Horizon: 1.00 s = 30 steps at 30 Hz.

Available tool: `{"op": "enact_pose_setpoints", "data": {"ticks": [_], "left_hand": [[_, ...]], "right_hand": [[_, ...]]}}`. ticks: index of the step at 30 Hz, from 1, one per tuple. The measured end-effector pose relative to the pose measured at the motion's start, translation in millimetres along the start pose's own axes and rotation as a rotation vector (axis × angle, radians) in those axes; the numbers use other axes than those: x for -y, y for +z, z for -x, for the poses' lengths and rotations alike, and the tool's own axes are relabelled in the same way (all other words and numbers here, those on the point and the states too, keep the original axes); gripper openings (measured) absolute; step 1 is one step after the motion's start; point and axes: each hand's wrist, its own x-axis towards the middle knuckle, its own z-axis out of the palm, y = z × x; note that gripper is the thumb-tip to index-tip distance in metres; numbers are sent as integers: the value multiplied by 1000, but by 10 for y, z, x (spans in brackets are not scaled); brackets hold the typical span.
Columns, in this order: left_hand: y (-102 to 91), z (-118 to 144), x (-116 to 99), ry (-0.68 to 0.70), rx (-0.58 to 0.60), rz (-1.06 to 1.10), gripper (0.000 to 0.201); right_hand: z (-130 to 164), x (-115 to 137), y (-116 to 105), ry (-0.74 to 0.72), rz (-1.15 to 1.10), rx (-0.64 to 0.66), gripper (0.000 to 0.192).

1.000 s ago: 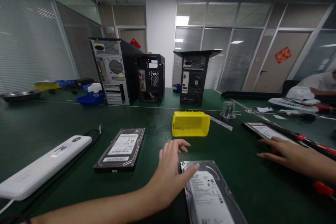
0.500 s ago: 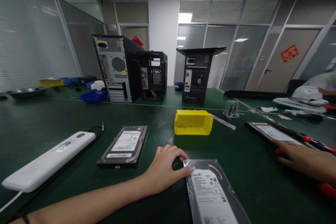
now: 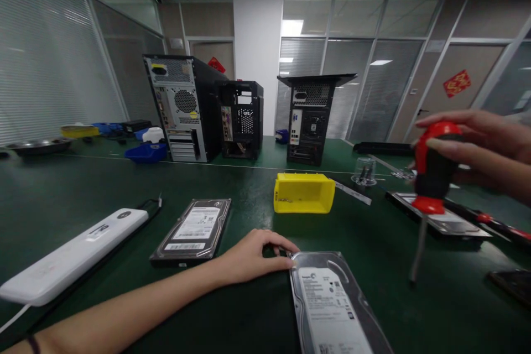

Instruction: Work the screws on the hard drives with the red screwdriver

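Observation:
My left hand (image 3: 253, 257) pinches the far left corner of a silver hard drive (image 3: 332, 304) lying label up in front of me. In my right hand (image 3: 493, 144) is a stubby screwdriver (image 3: 433, 171) with a red and black handle. It is raised over the right side of the table, its shaft pointing down, apart from the near drive. Behind the screwdriver lies another hard drive (image 3: 458, 224), partly covered by it. A third drive (image 3: 194, 229) lies to the left of my left hand.
An open yellow bin (image 3: 305, 177) lies beyond the near drive. Computer cases (image 3: 209, 110) stand at the back. A white power strip (image 3: 78, 254) lies at left. A clear cup (image 3: 365, 171) and red-black tools (image 3: 483, 218) are at right, with a dark flat object (image 3: 512, 285) nearer.
My right hand has picked up the screwdriver from the right side of the table and raised it. My left hand stays at the drive's corner, its thumb shifted slightly left to the edge.

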Motion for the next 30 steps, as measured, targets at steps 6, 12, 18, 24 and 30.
{"op": "enact_pose_setpoints", "data": {"ticks": [6,12,18,24,30], "left_hand": [[-107,-17,51,94,48,46,29],[-47,-13,81,86,-4,47,28],[-41,-15,71,86,-17,12,28],[-26,-22,90,67,-50,-34,27],[-12,-21,105,65,-66,-35,27]], "right_hand": [[-102,658,561,-149,-585,5,31],[-45,658,913,-302,-567,71,30],[48,646,988,-358,-608,82,27],[64,656,997,-349,-633,100,28],[62,634,1039,-351,-671,127,30]]}}
